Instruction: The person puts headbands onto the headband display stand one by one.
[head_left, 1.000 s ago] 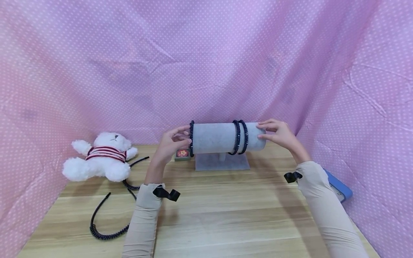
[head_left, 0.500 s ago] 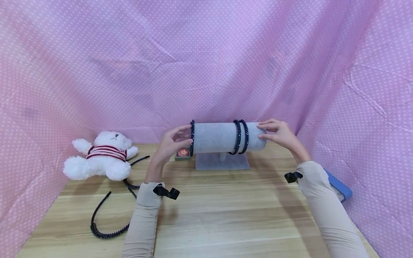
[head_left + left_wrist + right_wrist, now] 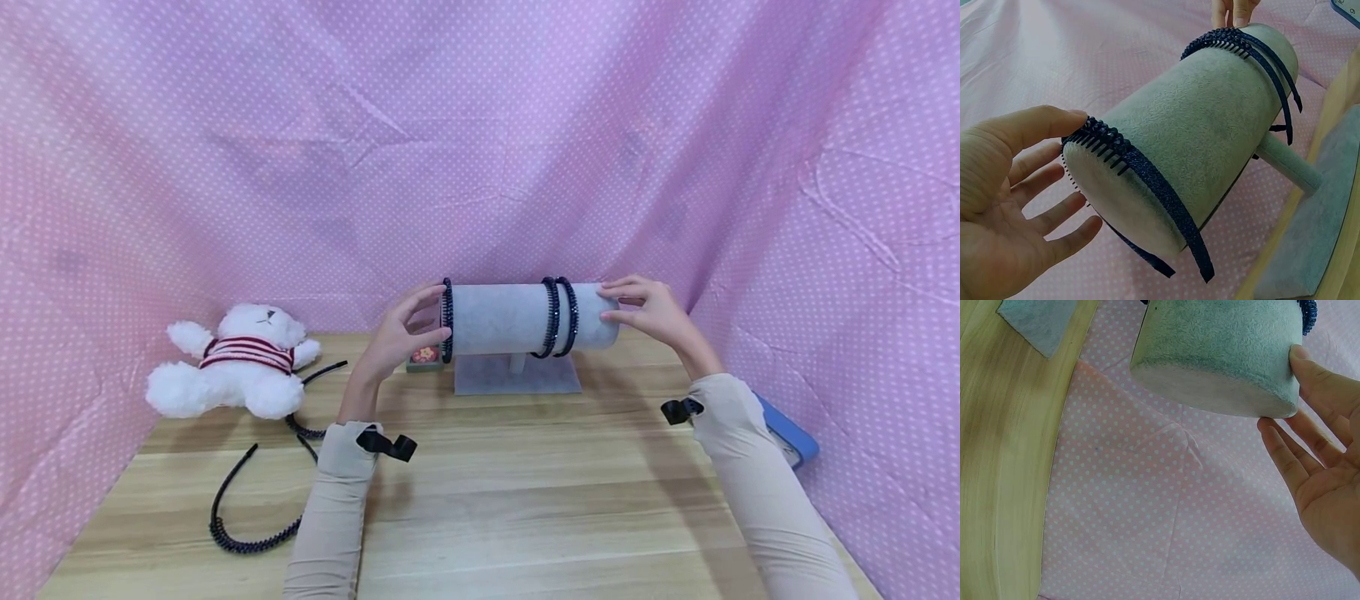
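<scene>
A grey fabric-covered roll on a stand (image 3: 498, 321) stands on the table with three dark, beaded, toothed headbands around it. One headband (image 3: 447, 321) sits at the roll's left end; two more, the inner headband (image 3: 552, 318) and the outer headband (image 3: 570, 318), lie side by side toward the right. My left hand (image 3: 393, 337) is at the left end. In the left wrist view its thumb (image 3: 1054, 122) touches the left headband's top, the other fingers spread loosely beside the end face. My right hand (image 3: 651, 312) rests its fairly straight thumb and fingertips on the roll's right end.
A white plush bear (image 3: 243, 358) in a striped shirt lies at the left. Near it are more dark headbands (image 3: 251, 546), partly hidden by my left arm. A small flower-patterned block (image 3: 424, 357) sits behind my left hand; a blue-framed object (image 3: 795, 433) lies at the right.
My left thumb and fingers have loosened and spread a little at the left headband. The right hand stays in place on the roll's right end.
</scene>
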`<action>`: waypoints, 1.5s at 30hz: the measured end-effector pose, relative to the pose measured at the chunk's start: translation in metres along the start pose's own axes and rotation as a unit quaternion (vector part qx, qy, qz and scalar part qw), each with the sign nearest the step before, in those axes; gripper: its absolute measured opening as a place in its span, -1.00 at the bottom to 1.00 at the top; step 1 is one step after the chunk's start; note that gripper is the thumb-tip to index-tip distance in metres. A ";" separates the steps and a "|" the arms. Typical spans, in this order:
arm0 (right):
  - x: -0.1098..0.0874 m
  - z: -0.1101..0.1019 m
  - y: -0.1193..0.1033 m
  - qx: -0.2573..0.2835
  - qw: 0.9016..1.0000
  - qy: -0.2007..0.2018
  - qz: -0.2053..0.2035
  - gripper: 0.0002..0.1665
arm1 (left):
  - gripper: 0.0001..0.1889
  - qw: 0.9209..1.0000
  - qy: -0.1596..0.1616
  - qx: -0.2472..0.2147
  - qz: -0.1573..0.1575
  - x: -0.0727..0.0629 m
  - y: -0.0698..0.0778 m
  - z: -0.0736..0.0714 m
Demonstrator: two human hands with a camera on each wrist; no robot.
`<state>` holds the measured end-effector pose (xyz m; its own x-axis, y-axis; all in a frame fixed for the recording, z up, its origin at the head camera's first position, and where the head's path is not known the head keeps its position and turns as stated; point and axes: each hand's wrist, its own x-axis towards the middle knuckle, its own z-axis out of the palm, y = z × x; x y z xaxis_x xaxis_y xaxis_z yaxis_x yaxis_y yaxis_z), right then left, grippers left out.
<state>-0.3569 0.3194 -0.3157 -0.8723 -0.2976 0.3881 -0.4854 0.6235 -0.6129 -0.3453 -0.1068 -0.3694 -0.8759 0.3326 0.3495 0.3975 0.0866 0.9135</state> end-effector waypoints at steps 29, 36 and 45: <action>0.001 -0.001 -0.001 -0.002 1.000 -0.001 0.007 -0.54 | -0.33 0.998 0.001 0.049 0.029 0.002 -0.005 0.003; 0.002 0.000 0.001 0.007 1.000 0.001 -0.001 -0.54 | -0.36 0.995 -0.002 0.097 0.037 0.005 -0.004 0.002; 0.000 -0.001 -0.004 0.015 1.000 -0.004 -0.002 -0.54 | -0.35 0.990 -0.011 0.133 0.042 0.010 -0.001 0.001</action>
<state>-0.3554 0.3174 -0.3127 -0.8708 -0.3052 0.3855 -0.4902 0.6002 -0.6321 -0.3541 -0.1022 -0.3666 -0.8314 0.3695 0.4151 0.5296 0.3005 0.7932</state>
